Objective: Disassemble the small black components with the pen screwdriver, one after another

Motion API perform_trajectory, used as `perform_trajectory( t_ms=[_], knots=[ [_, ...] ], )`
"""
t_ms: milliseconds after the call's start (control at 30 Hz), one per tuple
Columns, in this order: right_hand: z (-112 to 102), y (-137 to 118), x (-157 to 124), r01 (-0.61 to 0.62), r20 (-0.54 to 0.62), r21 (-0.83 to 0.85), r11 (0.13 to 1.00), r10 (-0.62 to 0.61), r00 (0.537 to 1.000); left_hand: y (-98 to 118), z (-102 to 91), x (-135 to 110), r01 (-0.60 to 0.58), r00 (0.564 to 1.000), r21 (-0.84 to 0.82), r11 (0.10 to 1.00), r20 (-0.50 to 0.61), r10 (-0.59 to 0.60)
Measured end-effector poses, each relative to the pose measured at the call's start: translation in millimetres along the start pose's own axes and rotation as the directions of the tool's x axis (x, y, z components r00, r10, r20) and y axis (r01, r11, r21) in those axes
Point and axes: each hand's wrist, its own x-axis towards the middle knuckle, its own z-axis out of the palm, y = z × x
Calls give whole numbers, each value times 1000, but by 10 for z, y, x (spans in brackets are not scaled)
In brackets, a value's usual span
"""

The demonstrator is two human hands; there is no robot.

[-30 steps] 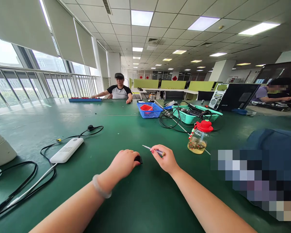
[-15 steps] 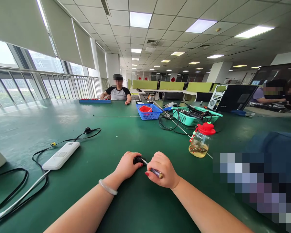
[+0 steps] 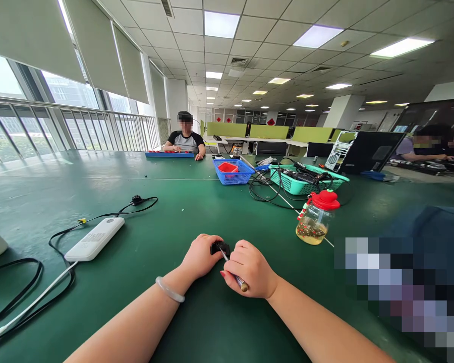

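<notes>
Near the middle of the green table (image 3: pixel 162 217), my left hand (image 3: pixel 202 256) is closed around a small black part (image 3: pixel 220 247) whose exact kind I cannot make out. My right hand (image 3: pixel 251 269) grips a screwdriver (image 3: pixel 241 282) by its handle, whose brownish end points toward me. The thin metal shaft slants up and left, and its tip meets the black part. My left fingers hide some of that part.
A white power strip (image 3: pixel 95 239) with black cables lies at left. To the right stands a red-lidded bottle (image 3: pixel 315 222). Farther back are a blue basket (image 3: pixel 232 174), a green basket (image 3: pixel 297 185) with cables, a black panel (image 3: pixel 373 154) and a seated person (image 3: pixel 185 138).
My right hand and the screwdriver handle have shifted slightly left and down, so the shaft stands steeper. The black part is turned a little. Across the table, the person's blue tray has slid right.
</notes>
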Motion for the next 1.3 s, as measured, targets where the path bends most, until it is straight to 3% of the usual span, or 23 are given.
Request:
perform_trajectory(
  t_ms=[300, 800, 1300],
  knots=[
    [8, -12, -10, 44, 41, -17, 999, -44, 998, -3, 9, 11, 27, 1000, -10, 1000, -10, -27],
    [78, -36, -8, 22, 233, -35, 999, -13, 972, -27, -14, 41, 63, 998, -2, 998, -14, -63],
    [1, 9, 11, -62, 97, -83, 995, 70, 993, -8, -22, 33, 60, 998, 14, 998, 3, -60]
  ],
)
